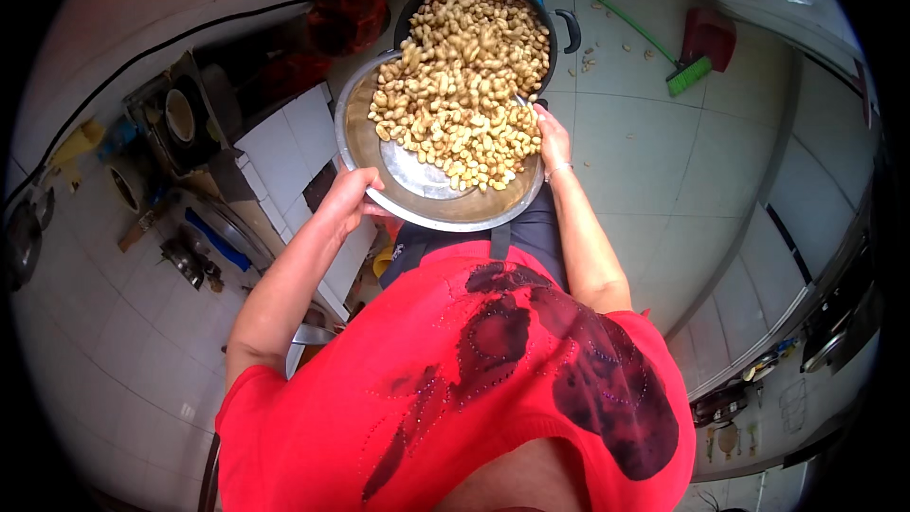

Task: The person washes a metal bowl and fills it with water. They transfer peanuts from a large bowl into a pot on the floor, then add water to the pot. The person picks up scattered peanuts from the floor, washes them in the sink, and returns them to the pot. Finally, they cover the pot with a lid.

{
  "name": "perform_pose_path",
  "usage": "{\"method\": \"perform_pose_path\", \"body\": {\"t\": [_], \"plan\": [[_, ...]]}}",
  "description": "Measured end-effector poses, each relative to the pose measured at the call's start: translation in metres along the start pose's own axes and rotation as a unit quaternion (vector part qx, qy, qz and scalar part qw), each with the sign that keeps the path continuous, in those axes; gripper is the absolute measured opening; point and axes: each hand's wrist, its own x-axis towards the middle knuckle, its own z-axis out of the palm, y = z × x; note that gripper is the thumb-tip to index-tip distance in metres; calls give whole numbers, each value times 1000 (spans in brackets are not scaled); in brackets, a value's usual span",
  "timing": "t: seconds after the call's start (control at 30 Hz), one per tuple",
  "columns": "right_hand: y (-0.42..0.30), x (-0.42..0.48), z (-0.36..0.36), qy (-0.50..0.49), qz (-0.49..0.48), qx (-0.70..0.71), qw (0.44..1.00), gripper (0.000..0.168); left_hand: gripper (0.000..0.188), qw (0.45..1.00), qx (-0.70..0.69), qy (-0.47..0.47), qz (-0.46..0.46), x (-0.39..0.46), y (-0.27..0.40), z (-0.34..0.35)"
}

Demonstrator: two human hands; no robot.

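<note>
Both my hands grip the rim of a wide metal basin (370, 188), my left hand (348, 195) at its lower left edge and my right hand (554, 139) at its right side. The basin tilts away from me over a dark pot (405, 18) with a black side handle. Unshelled peanuts (469, 78) run from the basin into the pot in one continuous heap, blurred in the middle where they slide. Bare metal shows at the basin's near side. The fingers of both hands are partly hidden under the basin.
A green broom (611, 11) lies on the tiled floor (633, 156) beside a red dustpan (709, 39). Several loose peanuts (589, 60) are scattered right of the pot. At left stands a white-tiled counter (284, 135), with red plastic bags (348, 18) beyond it. Cabinets (753, 256) line the right.
</note>
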Motion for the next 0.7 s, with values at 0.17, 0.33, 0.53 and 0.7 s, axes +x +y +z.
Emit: {"method": "perform_pose_path", "body": {"t": [0.17,0.33,0.53,0.7], "plan": [[3,-1,-1,-4,-9,-3,1000,38,67,1000,-9,2,-3,1,-7,-7],[-5,-6,1,-3,-15,-24,1000,38,69,1000,-28,10,8,-3,-17,-6],[-23,-26,2,-22,0,-26,999,39,91,1000,-22,-1,-1,-18,-22,-8],[-30,-28,5,-36,13,-34,999,37,89,999,-49,12,-10,-31,-35,-9]]}}
